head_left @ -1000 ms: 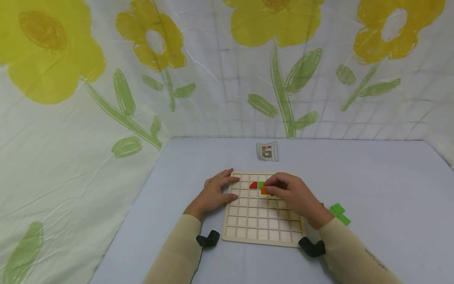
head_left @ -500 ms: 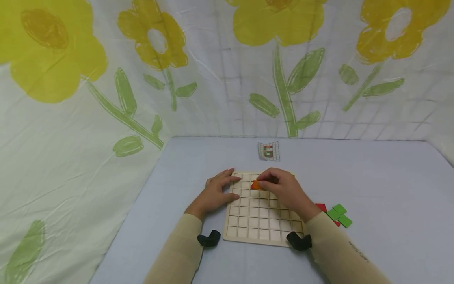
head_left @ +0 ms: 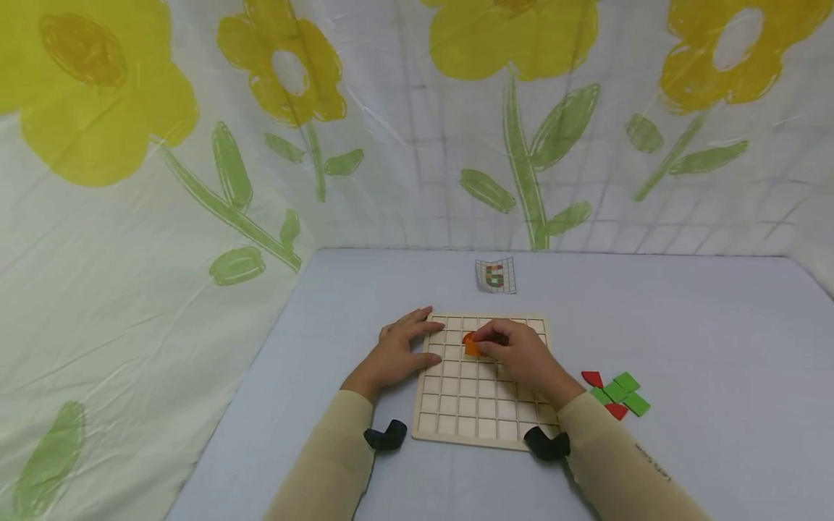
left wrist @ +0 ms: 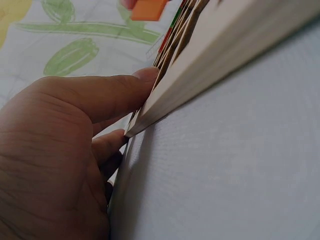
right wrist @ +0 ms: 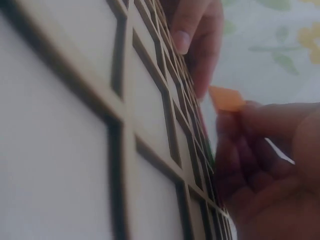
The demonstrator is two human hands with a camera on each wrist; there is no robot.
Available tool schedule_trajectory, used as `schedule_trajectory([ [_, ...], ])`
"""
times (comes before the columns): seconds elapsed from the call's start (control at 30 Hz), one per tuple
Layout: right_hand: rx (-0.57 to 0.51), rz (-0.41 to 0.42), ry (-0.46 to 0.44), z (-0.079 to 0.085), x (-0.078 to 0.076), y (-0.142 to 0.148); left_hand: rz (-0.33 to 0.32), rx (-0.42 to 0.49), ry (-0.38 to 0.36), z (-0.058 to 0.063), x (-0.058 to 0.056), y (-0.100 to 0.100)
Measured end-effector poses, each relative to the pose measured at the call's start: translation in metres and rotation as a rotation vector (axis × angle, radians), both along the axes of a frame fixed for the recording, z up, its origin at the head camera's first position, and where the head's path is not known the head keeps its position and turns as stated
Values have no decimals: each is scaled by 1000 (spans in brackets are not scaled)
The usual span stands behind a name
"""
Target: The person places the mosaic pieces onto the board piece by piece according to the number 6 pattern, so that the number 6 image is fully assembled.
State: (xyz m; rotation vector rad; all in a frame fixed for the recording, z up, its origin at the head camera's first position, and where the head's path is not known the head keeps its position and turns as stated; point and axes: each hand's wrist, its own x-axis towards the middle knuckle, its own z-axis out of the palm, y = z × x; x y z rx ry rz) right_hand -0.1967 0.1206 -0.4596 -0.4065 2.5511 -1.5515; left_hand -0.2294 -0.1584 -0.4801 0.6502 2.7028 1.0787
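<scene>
A wooden grid board (head_left: 449, 437) lies on the table. At its left side my left hand (head_left: 397, 354) rests with thumb and fingertips on the edge, the fingers spread. My right hand (head_left: 521, 354) is over the upper middle of the grid and pinches an orange tile (head_left: 472, 349) between thumb and fingers. In the right wrist view the orange tile (right wrist: 226, 99) is tilted above the cells. A red quarter-round piece (head_left: 468, 336) shows just behind the tile; the green piece beside it is hidden by my right hand in the head view.
Right of the board lie several green tiles (head_left: 615, 391) with a red piece (head_left: 591, 378) and another red piece (head_left: 616, 411). A small paper card (head_left: 495, 276) with a coloured grid pattern sits behind the board. A flower-printed curtain (head_left: 417, 145) borders the table.
My right hand has moved left with the orange tile, over the red piece, then slightly toward me. More of the loose pieces at right now show. The left hand stays put.
</scene>
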Motion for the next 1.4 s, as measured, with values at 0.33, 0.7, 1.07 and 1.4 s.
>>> schedule_trajectory([
  [0.33,56,22,11,-8,0,0,8,-14,-6,1,0,2],
  [0.7,48,37,50,-11,-2,-1,2,7,7,1,1,1],
  [1.07,2,45,39,-10,0,-1,10,-9,-5,-1,0,1],
  [1.4,4,29,27,-8,1,-2,11,5,-1,0,0,1],
])
